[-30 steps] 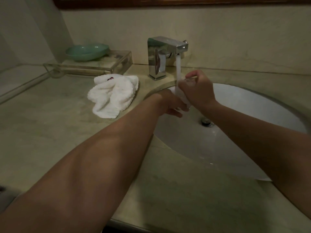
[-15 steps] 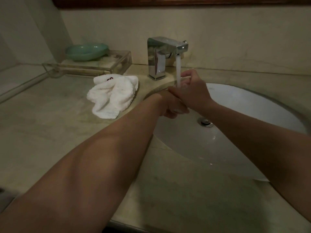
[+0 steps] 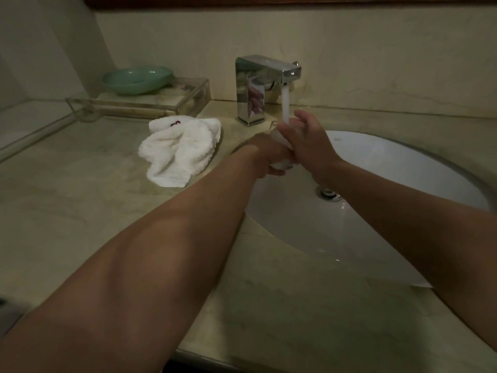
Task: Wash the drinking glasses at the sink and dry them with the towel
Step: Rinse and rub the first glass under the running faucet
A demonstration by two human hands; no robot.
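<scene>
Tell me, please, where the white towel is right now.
In the head view, the white towel lies crumpled on the counter left of the sink, in front of the clear tray and left of the faucet.

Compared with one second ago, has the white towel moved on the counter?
No. The towel keeps its place against the tap: still to the tap's left, just in front of the clear tray.

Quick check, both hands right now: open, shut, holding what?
Left hand: grips the glass near its base.
Right hand: curled round the glass's upper part.
</scene>
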